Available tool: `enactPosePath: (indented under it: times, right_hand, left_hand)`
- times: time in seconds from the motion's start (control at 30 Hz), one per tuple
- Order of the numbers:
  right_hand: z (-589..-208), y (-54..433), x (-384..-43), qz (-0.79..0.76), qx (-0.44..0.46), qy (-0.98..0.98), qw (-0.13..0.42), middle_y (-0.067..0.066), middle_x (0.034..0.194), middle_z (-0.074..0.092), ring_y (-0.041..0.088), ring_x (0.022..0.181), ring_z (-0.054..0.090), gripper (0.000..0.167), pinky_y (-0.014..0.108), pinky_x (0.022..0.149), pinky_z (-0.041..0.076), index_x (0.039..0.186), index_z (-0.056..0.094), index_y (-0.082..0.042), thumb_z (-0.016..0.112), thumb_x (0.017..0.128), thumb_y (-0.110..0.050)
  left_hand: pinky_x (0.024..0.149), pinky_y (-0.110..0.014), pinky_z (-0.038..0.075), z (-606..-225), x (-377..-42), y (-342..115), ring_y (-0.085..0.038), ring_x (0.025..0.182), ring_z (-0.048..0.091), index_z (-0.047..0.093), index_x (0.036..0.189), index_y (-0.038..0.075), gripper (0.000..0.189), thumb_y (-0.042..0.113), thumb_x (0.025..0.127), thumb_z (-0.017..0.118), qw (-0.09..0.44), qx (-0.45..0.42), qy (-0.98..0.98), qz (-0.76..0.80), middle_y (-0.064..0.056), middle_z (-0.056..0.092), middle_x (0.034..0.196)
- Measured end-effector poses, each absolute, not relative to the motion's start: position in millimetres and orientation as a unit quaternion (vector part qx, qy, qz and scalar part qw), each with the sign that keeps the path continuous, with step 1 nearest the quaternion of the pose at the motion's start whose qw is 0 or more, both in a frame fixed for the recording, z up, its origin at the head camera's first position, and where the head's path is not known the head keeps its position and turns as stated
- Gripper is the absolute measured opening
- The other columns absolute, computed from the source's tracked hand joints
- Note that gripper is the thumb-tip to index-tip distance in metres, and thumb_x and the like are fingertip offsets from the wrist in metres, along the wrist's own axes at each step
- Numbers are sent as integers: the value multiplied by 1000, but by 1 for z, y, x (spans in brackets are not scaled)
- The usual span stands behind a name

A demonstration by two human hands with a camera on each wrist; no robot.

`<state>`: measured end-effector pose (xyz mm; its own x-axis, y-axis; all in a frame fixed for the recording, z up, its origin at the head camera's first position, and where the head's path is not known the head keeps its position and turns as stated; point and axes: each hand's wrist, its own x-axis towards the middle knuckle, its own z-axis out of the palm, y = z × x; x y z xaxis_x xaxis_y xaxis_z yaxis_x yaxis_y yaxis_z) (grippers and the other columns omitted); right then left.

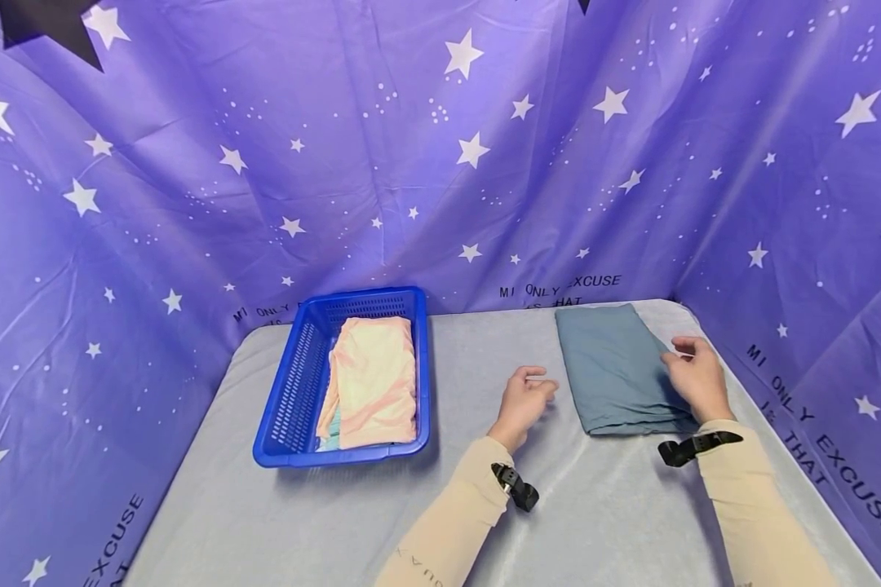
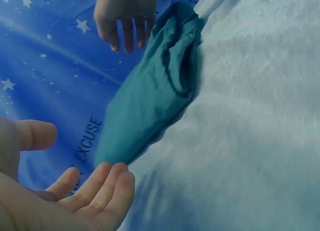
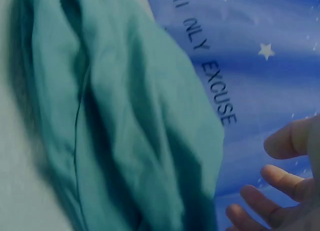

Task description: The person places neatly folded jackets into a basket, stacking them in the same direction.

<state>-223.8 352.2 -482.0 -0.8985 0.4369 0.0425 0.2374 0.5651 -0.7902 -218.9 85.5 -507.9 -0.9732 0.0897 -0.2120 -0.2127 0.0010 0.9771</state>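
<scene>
A folded blue-green cloth garment (image 1: 617, 375) lies on the right part of the table. Just left of it my left hand (image 1: 524, 403) is held with relaxed fingers and nothing in them. My right hand (image 1: 699, 379) hovers at the garment's right edge, overlapping it in the head view. In the right wrist view the fingers (image 3: 287, 183) of that hand are spread loosely beside the garment's creased side (image 3: 130, 116), holding nothing. The left wrist view shows the left fingertips (image 2: 120, 173) close to the near end of the garment (image 2: 145, 101).
A blue plastic basket (image 1: 423, 391) stands on the left of the table, with a folded pale pink cloth (image 1: 378, 379) in it. A bit of light green fabric (image 1: 332, 432) shows beneath. Purple star-printed curtains (image 1: 382, 163) enclose the grey-covered table (image 1: 484, 350) at back and sides.
</scene>
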Motion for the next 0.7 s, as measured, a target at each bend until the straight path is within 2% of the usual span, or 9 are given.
enactPosePath:
  times: [0.13,0.23,0.43,0.57,0.7]
  right_hand:
    - [-489,363,-221,424,-195,-880,87,36,144,46,50,127,49,54,47,93,44,144,43,10,52,99,-19]
    - [-495,367,-221,424,-197,-882,59,38,147,42,53,132,44,57,60,107,37,146,37,12,49,100,-19]
    - [-501,371,-226,433,-194,-880,29,40,145,38,54,132,40,63,61,109,36,147,31,17,49,99,-19]
    - [-503,375,-229,438,-186,-879,18,40,139,40,50,126,43,65,56,103,39,147,29,19,50,99,-20]
    - [-503,380,-229,438,-188,-879,4,41,141,40,51,127,44,66,56,103,40,148,27,17,50,101,-24]
  left_hand:
    - [84,-47,60,-513,-221,99,-35,100,71,62,127,5,39,16,91,71,122,-79,677,722,-3,75,99]
    - [82,-43,58,-516,-219,108,-32,98,71,62,127,6,38,18,92,71,124,-93,676,720,-3,74,100]
    - [76,-36,54,-518,-216,124,-29,91,69,64,126,7,37,19,92,71,120,-102,672,723,-7,71,100]
    - [86,-39,54,-517,-217,134,-20,96,67,64,127,12,37,22,92,72,121,-103,678,717,0,68,106]
    - [96,-42,52,-516,-217,143,-18,103,65,63,128,13,40,23,91,73,124,-104,678,717,-1,67,111]
